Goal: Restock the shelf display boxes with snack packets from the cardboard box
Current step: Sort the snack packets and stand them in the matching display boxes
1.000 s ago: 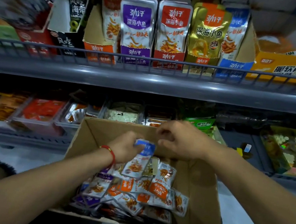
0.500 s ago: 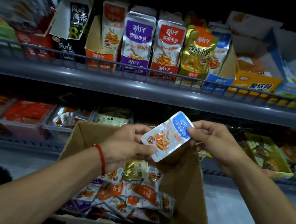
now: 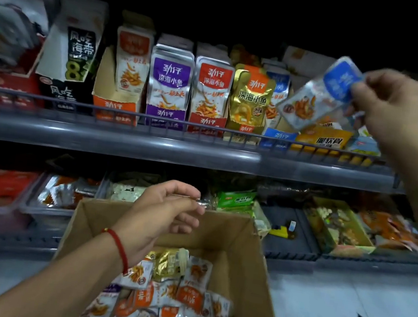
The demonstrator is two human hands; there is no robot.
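The right hand (image 3: 393,111) is raised to the upper shelf (image 3: 176,150), its grip a pinch of thumb and curled fingers on the blue top edge of a blue-and-silver snack packet (image 3: 319,93). The packet hangs down and to the left of that grip, tilted, with its long axis running from the blue end at upper right to the silver end at lower left; the printed face is turned toward the camera and is motion-blurred. Its lower end overlaps the blue display box (image 3: 278,136), which sits below and left of the grip beside the gold packets (image 3: 251,99). Further left of the grip stand the red display box (image 3: 205,123), the purple display box (image 3: 164,115) and the orange display box (image 3: 114,107), each with upright packets behind the wire rail.

The left hand (image 3: 166,214), a red string on its wrist, hovers well below and to the left, over the open cardboard box (image 3: 252,275). Its fingers are loosely curled, thumb near the forefinger; something thin and clear seems to lie between them, but I cannot tell whether the grip holds it. Loose packets (image 3: 174,298) lie heaped flat in the box beneath that hand, pointing every way.
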